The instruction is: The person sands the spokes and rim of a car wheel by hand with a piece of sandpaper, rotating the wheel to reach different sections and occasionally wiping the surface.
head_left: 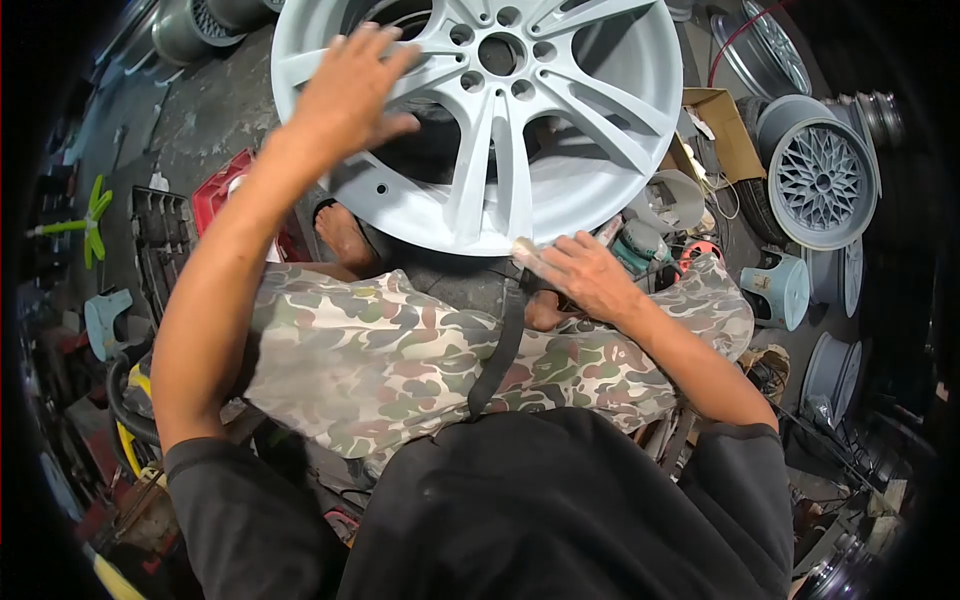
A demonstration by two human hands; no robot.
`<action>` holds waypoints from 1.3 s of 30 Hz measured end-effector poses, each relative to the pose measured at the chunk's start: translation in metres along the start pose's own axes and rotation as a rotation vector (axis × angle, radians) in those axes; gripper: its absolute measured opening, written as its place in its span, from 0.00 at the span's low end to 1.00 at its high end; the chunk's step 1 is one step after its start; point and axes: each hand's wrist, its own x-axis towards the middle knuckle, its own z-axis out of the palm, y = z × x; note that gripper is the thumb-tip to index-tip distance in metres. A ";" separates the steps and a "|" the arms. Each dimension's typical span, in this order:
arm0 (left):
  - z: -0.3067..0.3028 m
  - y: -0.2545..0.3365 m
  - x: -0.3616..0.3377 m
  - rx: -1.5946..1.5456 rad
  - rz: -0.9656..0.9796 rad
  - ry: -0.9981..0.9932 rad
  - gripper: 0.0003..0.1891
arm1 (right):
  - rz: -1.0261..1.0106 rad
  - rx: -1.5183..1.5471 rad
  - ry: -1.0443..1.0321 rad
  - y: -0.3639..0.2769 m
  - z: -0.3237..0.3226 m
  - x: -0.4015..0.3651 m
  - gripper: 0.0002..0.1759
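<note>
Far left: bright green star-shaped piece (pixel 95 222), then a light-blue plastic stool (pixel 108 325) below it, both near the picture edge. Next, a black slatted panel (pixel 160 240), and just right of it a red plastic tray (pixel 215 190), partly behind the forearm. Left hand (pixel 350 85) is over the left side of the large alloy wheel (pixel 473 150), fingers spread, thumb apart, slightly blurred; can't tell if it touches the spokes. The wheel is in front of the person, pale grey, face up, its near rim just beyond the camouflage-covered knees (pixel 400 350); what supports it is mostly hidden. Right hand (pixel 590 278) is at that near rim, right of the lowest spoke pair, lower than the left hand and well apart from it. Its fingers are bent, with a pale tip at the rim edge; too blurred to tell whether that is a held piece or a dusty finger. Just right of this hand: a green power sander (pixel 640 243). Further right: open cardboard box (pixel 735 135), mesh-spoke wheel (pixel 823 185) and second light-blue stool (pixel 778 290) below it.
</note>
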 end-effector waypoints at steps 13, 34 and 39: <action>0.036 0.130 -0.060 -0.206 0.014 -0.110 0.72 | 0.406 0.430 0.349 0.000 0.017 0.004 0.12; 0.036 0.166 -0.049 -0.199 -0.161 -0.168 0.70 | 0.544 0.538 0.338 0.007 0.021 0.010 0.12; 0.034 0.155 -0.054 -0.191 -0.157 -0.171 0.70 | 0.532 0.525 0.345 0.007 0.019 0.010 0.11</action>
